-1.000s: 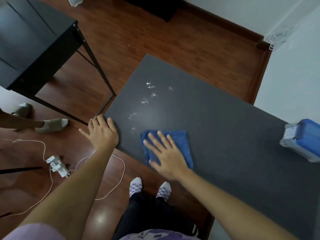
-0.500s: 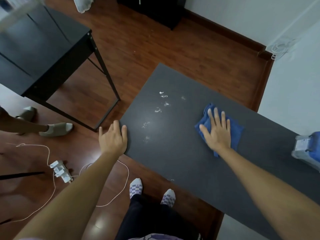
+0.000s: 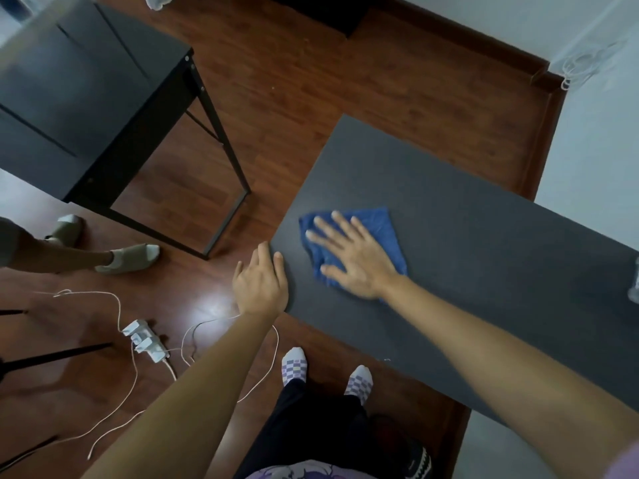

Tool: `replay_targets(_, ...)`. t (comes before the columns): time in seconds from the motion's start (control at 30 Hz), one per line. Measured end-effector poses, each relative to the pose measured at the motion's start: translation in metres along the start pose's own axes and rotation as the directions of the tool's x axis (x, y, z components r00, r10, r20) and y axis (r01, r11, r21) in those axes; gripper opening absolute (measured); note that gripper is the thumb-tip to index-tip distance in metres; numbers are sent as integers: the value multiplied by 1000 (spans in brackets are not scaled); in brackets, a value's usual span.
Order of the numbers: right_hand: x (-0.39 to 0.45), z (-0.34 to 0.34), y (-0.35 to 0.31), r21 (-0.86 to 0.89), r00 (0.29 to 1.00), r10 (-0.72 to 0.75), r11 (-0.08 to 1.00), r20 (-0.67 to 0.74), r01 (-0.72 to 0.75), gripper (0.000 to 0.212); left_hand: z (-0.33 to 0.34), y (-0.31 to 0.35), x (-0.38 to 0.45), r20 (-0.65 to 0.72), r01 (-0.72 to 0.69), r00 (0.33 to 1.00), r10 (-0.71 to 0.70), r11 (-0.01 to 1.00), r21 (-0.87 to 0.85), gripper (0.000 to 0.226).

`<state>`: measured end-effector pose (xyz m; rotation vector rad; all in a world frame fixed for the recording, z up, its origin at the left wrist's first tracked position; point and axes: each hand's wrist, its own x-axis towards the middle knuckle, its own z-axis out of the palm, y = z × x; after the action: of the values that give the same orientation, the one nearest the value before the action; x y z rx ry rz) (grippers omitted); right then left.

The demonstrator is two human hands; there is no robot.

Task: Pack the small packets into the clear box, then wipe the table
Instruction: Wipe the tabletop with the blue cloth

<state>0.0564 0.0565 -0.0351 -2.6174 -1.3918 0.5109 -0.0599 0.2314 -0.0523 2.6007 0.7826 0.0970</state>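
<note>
Cloth-wiping going on at the dark grey matte table [image 3: 484,243]. The person's right hand [image 3: 356,257] is laid flat with fingers spread on top of a crumpled blue cloth [image 3: 377,223], pressing it onto the tabletop near the table's left corner, not gripping it, just palm down. The cloth pokes out past the fingers on the far side and by the wrist.

Left hand [image 3: 261,281] is open too, fingers together, resting against the near-left edge of the table with the fingertips just on the surface. It's holding nothing.

At the far right edge of the view there's a tiny pale sliver of something sitting on the table [image 3: 635,281], too cut off to say what it is.

Down on the reddish-brown wooden floor [image 3: 345,81]: a white power strip with plugs [image 3: 145,340] and thin white cables looping around it, the person's feet in purple-and-white checked socks [image 3: 294,366], and somebody else's foot in a beige slipper [image 3: 128,259] off to the left. A black metal-framed desk [image 3: 86,98] stands behind that, well apart from the grey table.
</note>
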Motion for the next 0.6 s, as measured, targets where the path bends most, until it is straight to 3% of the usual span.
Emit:
replay_targets(0.1, -49, 23, -35, -28, 995, -99, 995, 27, 100, 67, -3, 2, -1, 26, 5, 1000, -5, 1000, 6, 30)
replay_targets(0.3, -154, 54, -54, -114, 983, -164, 978, 80, 172, 66, -2, 4, -1, 56, 8, 998, -9, 1000, 22, 27)
replay_targets(0.6, -318, 48, -9, -148, 961, 48, 989, 271, -8, 60, -1, 6, 0, 76, 26, 997, -30, 998, 56, 34)
